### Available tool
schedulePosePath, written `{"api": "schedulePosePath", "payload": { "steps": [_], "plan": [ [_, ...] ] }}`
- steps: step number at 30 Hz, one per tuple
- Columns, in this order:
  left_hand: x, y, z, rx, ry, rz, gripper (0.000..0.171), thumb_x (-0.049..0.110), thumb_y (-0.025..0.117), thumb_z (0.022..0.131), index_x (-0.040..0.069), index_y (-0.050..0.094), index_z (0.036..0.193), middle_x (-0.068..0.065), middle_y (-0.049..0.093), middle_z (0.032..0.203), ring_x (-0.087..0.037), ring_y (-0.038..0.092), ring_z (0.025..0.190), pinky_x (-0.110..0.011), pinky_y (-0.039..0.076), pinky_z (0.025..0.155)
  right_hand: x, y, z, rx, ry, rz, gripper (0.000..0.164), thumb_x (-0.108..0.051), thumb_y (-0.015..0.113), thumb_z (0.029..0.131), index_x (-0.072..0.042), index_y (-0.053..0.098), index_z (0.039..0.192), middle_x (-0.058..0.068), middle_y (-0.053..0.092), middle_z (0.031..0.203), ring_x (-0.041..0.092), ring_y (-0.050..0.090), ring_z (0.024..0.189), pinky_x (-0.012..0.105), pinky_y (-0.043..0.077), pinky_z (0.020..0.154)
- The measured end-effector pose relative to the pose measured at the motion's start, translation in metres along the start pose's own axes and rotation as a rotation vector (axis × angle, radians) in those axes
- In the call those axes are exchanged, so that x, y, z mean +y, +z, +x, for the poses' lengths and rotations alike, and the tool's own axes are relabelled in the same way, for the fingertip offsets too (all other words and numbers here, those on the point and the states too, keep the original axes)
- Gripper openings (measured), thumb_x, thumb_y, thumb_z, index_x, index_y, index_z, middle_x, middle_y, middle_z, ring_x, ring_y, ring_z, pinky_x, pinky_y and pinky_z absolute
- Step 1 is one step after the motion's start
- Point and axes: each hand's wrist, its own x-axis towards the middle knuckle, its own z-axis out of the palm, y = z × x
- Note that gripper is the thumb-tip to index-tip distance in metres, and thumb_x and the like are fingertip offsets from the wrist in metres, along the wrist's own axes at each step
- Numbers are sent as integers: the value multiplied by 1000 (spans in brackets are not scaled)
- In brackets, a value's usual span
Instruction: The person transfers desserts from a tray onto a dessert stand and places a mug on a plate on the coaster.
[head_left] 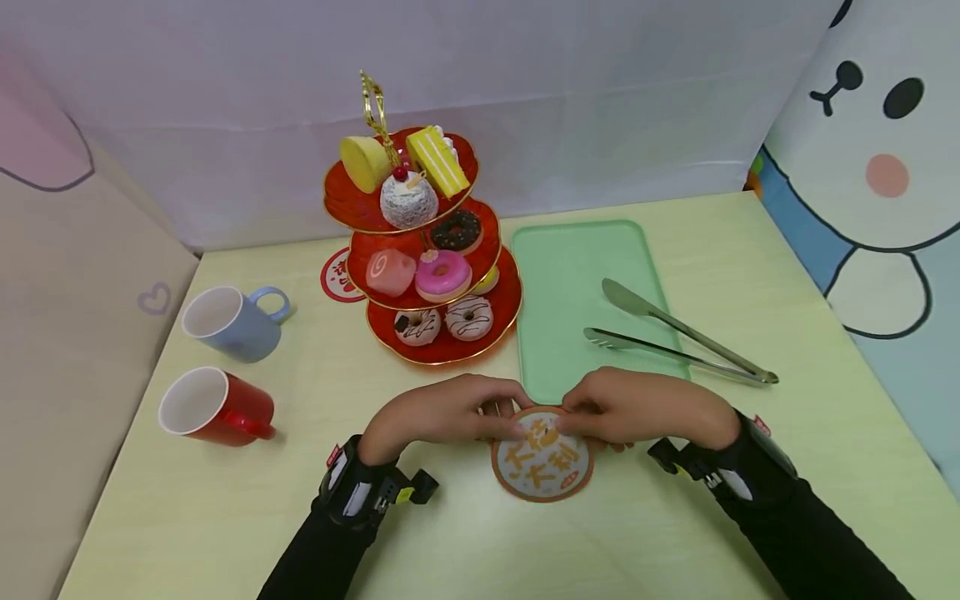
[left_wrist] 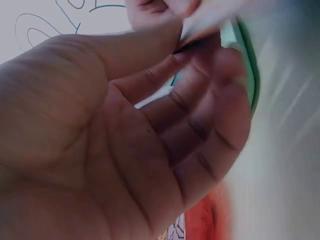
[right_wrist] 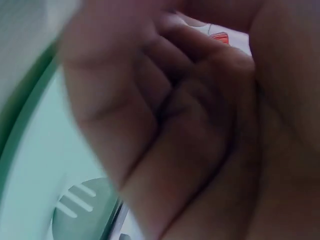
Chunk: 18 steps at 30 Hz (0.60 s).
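Observation:
A round coaster (head_left: 542, 471) with an orange rim and orange characters on a pale face is held up close over the table, in front of the green tray. My left hand (head_left: 453, 410) pinches its upper left edge between thumb and fingers. At the upper right edge, my right hand (head_left: 637, 407) pinches it the same way. The left wrist view shows the left hand (left_wrist: 135, 125) with its other fingers loosely bent and a blurred thin edge at the thumb tip. In the right wrist view the right hand (right_wrist: 190, 125) hides the coaster.
Metal tongs (head_left: 693, 354) lie across the green tray (head_left: 585, 250). Left of it stands a three-tier red stand (head_left: 450, 353) with toy cakes and donuts, over a red-and-white coaster (head_left: 337, 279). A blue mug (head_left: 243, 329) and a red mug (head_left: 240, 408) stand at left.

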Motion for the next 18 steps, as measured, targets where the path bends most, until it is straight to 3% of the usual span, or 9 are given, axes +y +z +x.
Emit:
{"api": "schedulePosePath", "payload": {
  "steps": [4, 10, 14, 18],
  "plan": [
    [-2, 0, 1, 60, -32, 18, 31, 15, 77, 99, 9, 69, 129, 8, 72, 93, -8, 67, 90, -29, 56, 83, 1, 4, -1, -52, 129, 59, 34, -20, 60, 109, -8, 67, 78, 2, 62, 57, 14, 56, 45, 31, 52, 48],
    [-7, 0, -1, 147, -81, 67, 25, 14, 74, 101, 9, 70, 126, 10, 72, 94, -11, 66, 89, -31, 57, 83, 3, 13, 7, -45, 252, 76, 34, -15, 58, 109, -4, 68, 79, 8, 68, 60, 20, 65, 48, 36, 59, 52],
    [-6, -5, -9, 167, -154, 50, 22, 21, 68, 105, 12, 71, 126, 6, 71, 98, -14, 66, 92, -34, 57, 82, 3, 17, 9, -24, 288, 64, 37, -14, 57, 109, -3, 69, 76, 9, 68, 59, 20, 65, 48, 35, 59, 52],
    [-4, -14, -20, 143, -193, 45, 24, 25, 64, 107, 11, 71, 125, 1, 72, 100, -18, 67, 94, -35, 57, 83, 5, 20, 8, 45, 273, -13, 41, -14, 63, 106, -5, 68, 66, 5, 63, 53, 15, 57, 43, 30, 51, 46]
  ]
}}
